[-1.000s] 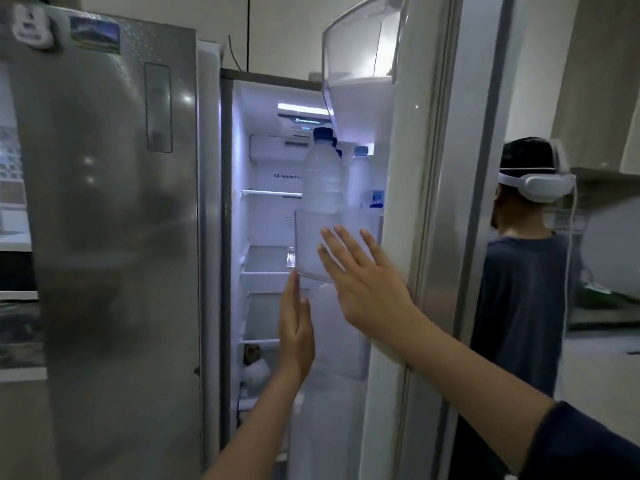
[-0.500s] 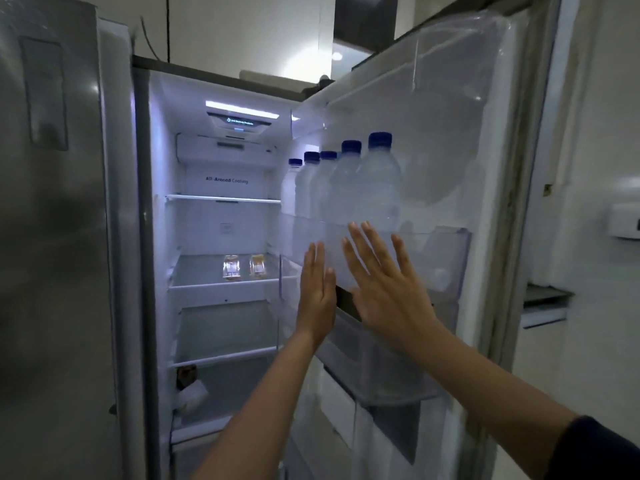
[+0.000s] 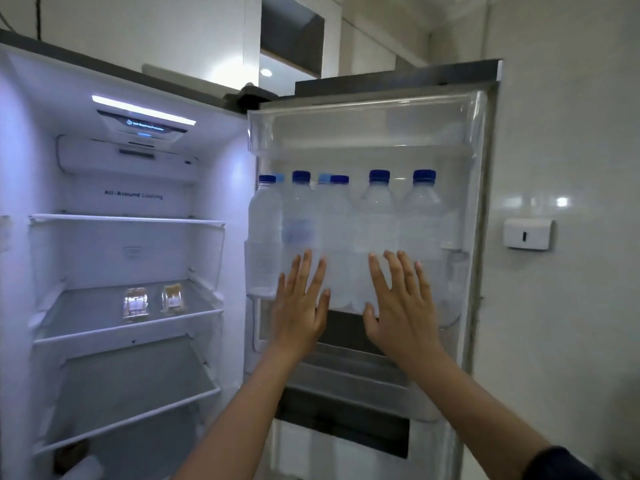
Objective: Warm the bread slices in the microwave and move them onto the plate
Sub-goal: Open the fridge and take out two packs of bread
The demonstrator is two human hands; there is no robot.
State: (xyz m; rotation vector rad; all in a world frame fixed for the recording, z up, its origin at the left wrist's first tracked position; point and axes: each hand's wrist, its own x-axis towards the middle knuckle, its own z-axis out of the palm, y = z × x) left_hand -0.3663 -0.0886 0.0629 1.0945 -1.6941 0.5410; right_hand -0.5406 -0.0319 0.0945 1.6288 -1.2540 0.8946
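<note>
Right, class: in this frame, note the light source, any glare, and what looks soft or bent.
Head view: the fridge's light strip is the main source, tinting the cavity bluish; head view: a glare spot sits on the wall tile; head view: the wrapped bread packs look soft, with sheen on the left one; head view: the wide lens bows the fridge door.

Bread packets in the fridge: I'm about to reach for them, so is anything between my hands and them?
Nothing visible. Both bread packets lie alone on the open middle shelf; the left hand and right hand lie flat against the door bin to their right.
</note>
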